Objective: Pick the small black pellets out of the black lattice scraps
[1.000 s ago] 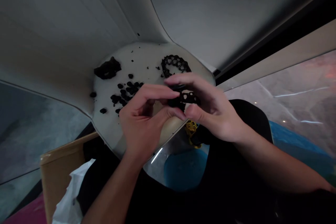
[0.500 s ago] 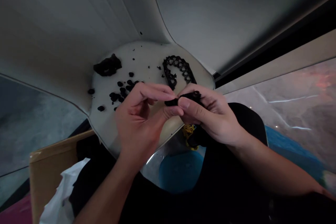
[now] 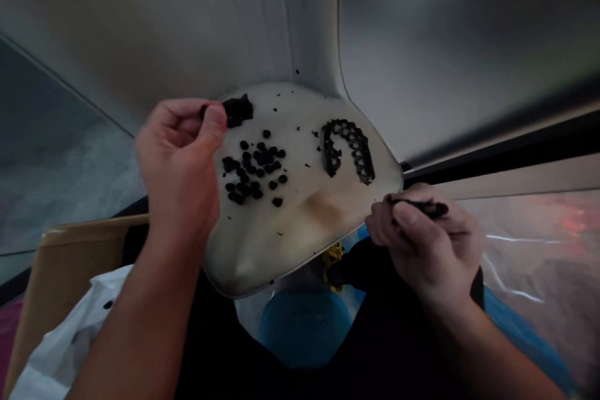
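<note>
My left hand [image 3: 182, 150] is raised over the far left of the pale chair seat [image 3: 262, 256]. Its thumb and fingers are pinched together, and a small black piece shows between them. Just past the fingertips lies a flat, ragged black piece [image 3: 239, 110]. My right hand [image 3: 431, 237], off the seat's right front edge, is closed round a narrow black strip [image 3: 419, 206]. Several small round black bits [image 3: 253, 169] lie in a cluster on the seat. Right of them rests a curved black strip with a row of holes [image 3: 349, 137].
Tiny black crumbs [image 3: 307, 165] are scattered on the seat. The chair's tall backrest [image 3: 225, 19] rises behind. At the lower left stands a cardboard box [image 3: 70, 262] with a white bag [image 3: 70, 331]. A blue round object [image 3: 304, 328] is below, between the legs.
My hands have come apart: the left moved to the far left with a small black piece, the right moved right with the black strip. The view has shifted too.
</note>
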`<state>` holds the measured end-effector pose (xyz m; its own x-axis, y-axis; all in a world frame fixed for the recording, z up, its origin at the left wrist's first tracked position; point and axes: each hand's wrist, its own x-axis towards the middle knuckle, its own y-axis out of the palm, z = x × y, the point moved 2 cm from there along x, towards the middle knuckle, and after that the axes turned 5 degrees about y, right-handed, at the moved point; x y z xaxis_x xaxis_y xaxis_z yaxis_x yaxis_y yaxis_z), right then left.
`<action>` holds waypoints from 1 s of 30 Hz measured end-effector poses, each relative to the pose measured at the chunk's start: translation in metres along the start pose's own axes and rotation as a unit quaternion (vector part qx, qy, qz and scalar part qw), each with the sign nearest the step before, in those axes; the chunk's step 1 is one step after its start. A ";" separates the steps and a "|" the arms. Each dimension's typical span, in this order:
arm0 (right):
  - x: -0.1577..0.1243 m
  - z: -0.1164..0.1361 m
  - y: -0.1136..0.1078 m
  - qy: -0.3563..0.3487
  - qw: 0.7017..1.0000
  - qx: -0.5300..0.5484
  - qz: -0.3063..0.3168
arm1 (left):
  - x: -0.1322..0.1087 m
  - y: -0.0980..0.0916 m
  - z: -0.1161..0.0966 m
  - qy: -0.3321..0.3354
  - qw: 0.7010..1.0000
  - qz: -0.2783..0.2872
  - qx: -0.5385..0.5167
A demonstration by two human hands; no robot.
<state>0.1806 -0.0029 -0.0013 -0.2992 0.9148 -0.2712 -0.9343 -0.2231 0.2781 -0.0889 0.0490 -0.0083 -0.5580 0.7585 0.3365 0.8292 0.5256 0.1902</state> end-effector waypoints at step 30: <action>0.036 0.002 -0.007 -0.052 0.990 -0.112 -0.063 | -0.047 0.045 0.000 -0.191 0.920 0.341 0.037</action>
<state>0.1771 0.0324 -0.0112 -0.1670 0.9671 -0.1920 -0.9860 -0.1634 0.0343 -0.0254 0.0365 -0.0154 0.1093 0.9940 0.0027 0.9939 -0.1092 -0.0140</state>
